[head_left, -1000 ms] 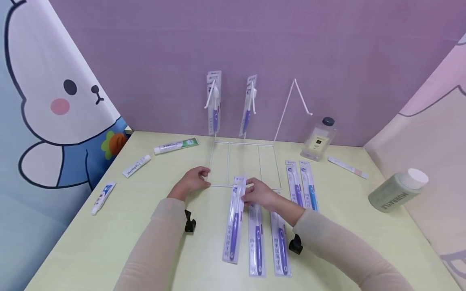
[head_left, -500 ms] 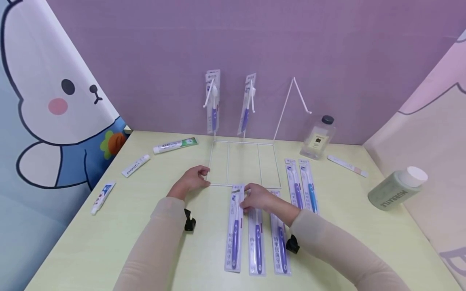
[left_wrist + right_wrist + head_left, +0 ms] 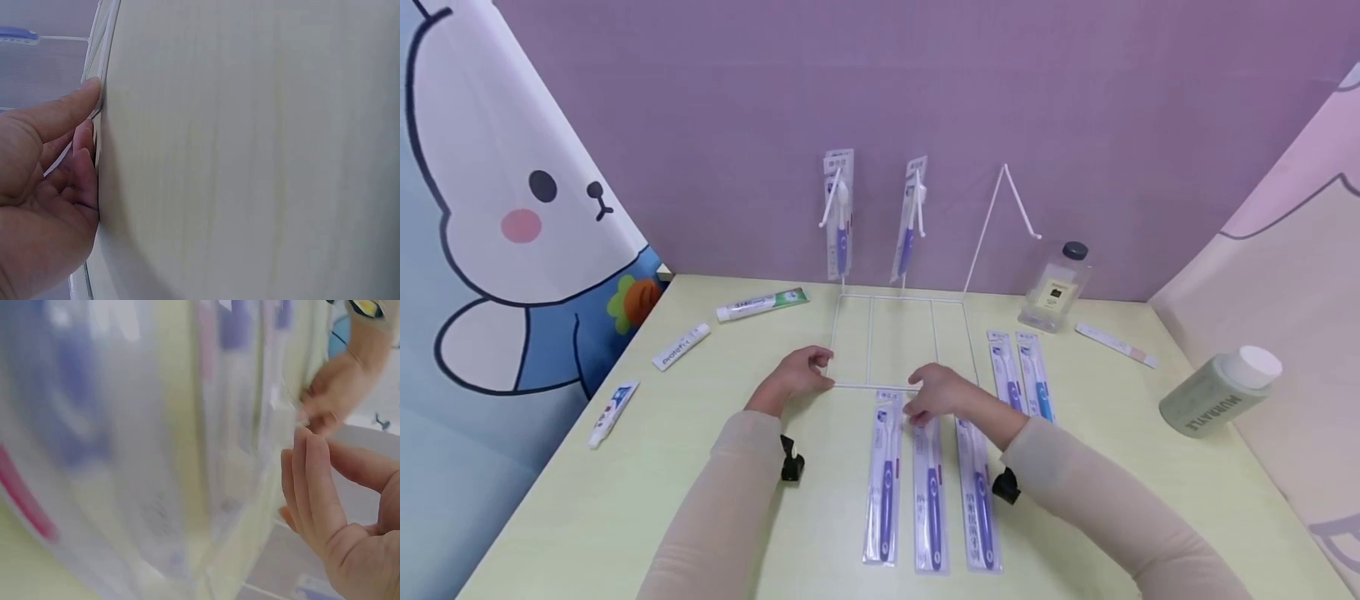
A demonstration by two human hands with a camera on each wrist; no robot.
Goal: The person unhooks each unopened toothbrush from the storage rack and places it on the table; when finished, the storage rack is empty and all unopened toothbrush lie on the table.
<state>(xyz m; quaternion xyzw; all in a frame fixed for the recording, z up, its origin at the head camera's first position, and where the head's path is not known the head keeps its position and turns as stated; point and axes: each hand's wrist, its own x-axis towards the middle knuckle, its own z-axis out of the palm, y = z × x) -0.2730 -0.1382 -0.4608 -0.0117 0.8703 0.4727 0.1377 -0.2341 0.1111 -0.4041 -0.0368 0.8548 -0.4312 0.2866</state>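
"Firstly, how are the hands disposed?"

"Apart from each other. The left hand [image 3: 797,372] pinches the near-left corner of the white wire rack [image 3: 868,386]. The right hand [image 3: 942,390], fingers extended and grasping nothing, is over the far end of the middle toothbrush pack [image 3: 932,500]; whether it touches that pack cannot be told."

"And beside these?"

"A left toothbrush pack [image 3: 884,479] and a right toothbrush pack [image 3: 978,500] flank the middle one, near of the rack. Two further packs [image 3: 1006,367] lie to the right."

"Farther out?"

"Hanging packs [image 3: 841,242] on the rack's left and middle hooks; three tubes [image 3: 762,305], left; a clear bottle [image 3: 1052,292], far right."
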